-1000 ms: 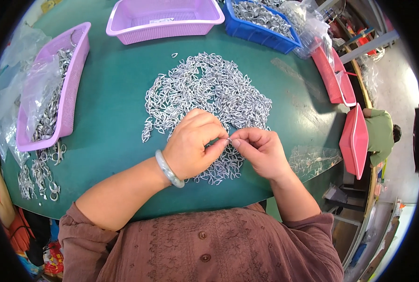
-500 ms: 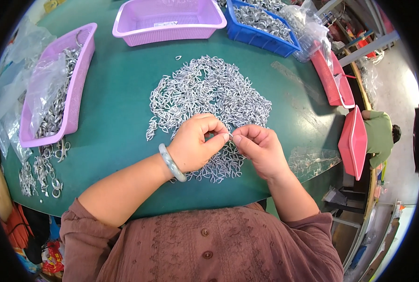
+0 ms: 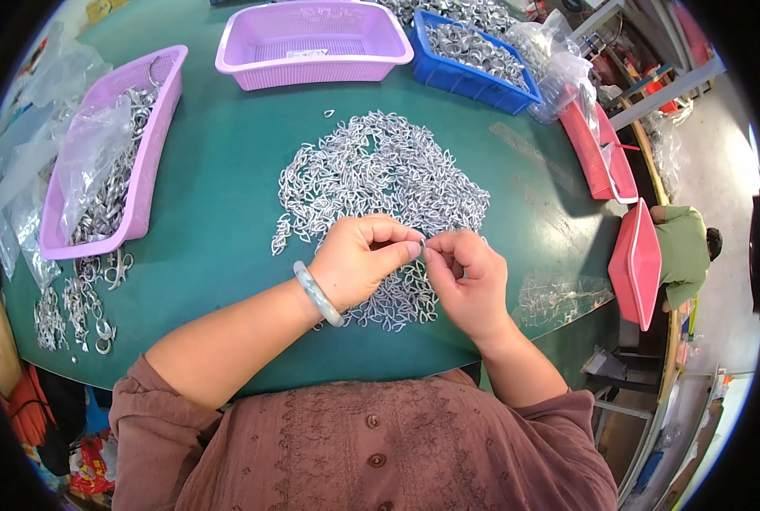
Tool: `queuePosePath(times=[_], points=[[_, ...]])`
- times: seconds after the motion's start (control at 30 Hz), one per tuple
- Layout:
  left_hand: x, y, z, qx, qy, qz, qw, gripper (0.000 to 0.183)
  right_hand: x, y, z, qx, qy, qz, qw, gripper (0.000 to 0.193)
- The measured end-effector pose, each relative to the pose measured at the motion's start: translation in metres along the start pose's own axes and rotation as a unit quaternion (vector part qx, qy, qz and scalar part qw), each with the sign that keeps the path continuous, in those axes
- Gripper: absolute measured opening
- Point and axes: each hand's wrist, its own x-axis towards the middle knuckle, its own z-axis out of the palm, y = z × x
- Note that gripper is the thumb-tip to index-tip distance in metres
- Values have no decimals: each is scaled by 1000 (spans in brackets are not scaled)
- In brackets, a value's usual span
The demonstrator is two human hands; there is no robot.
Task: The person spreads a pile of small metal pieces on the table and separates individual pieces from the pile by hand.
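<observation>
A wide heap of small silver metal links (image 3: 380, 170) spreads over the green table in front of me. Over its near part, my left hand (image 3: 367, 260), with a pale bangle (image 3: 318, 294) at the wrist, pinches one small metal link (image 3: 422, 244) between thumb and forefinger. My right hand (image 3: 472, 277) meets it fingertip to fingertip, its thumb and forefinger closed on the same link. Most of that link is covered by the fingers. One stray link (image 3: 329, 112) lies apart beyond the heap.
A purple basket (image 3: 320, 75) and a blue bin (image 3: 473, 89) of metal rings stand at the back. At left, another purple basket (image 3: 137, 183) holds metal parts and plastic bags. Red trays (image 3: 635, 264) line the right edge, near a person in green (image 3: 686, 255).
My fingertips have drawn closer together around the link, and my right hand has turned slightly inward. The view has shifted a little.
</observation>
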Motion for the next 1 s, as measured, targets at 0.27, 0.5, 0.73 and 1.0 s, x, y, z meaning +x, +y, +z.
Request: queuePosePath(times=[0.27,0.5,0.73,1.0], points=[[1,-2,-1,-108,-25,-42,993,21,5,4,2,-126,40,-137,982,15],[4,-10,-6,-200,-64,-80,974,22,3,2,4,-104,45,-107,988,16],[4,-8,-6,-217,-57,-105,969,17,3,2,5,-80,42,-90,992,15],[3,-7,-6,-218,-56,-114,967,16,3,1,5,-65,30,-83,994,15]])
